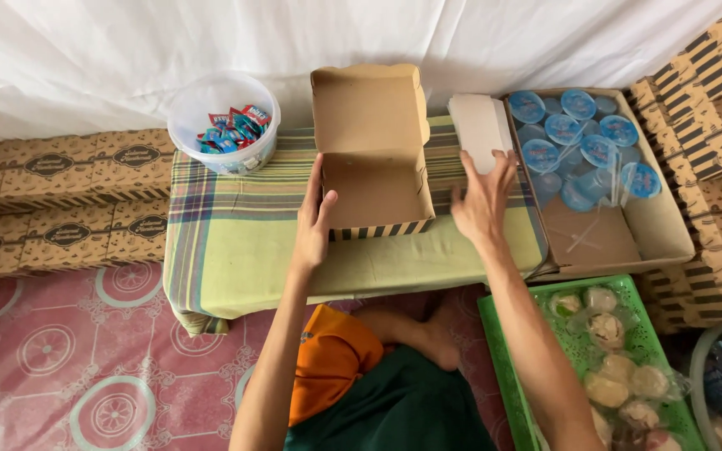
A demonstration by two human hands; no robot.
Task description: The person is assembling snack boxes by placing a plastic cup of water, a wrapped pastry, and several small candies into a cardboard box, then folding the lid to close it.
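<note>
head view looks down on a low worktop covered with a green and yellow checked cloth. an open brown cardboard meal box with a striped front edge stands at the middle of the worktop, its lid tipped up toward the white fabric backdrop. the left hand lies against the box's left side wall, thumb up along the edge, fingers loosely curved and steadying it rather than gripping hard. the right hand is spread open, fingers extended, on the cloth just right of the box; its fingertips touch the lower end of a white flat card that leans at the edge of a large shallow carton. whether it pinches the card i cannot tell. the carton holds sealed plastic water cups with blue lids crowded in its far half, and loose thin straws lie on its bare bottom. a round clear plastic tub with small red and blue wrapped sachets sits at the worktop's far left corner. stacks of closed patterned brown boxes line the left, and more striped ones pile up on the right. a green plastic basket near the right forearm holds wrapped pastries. the floor has a pink patterned mat.
</note>
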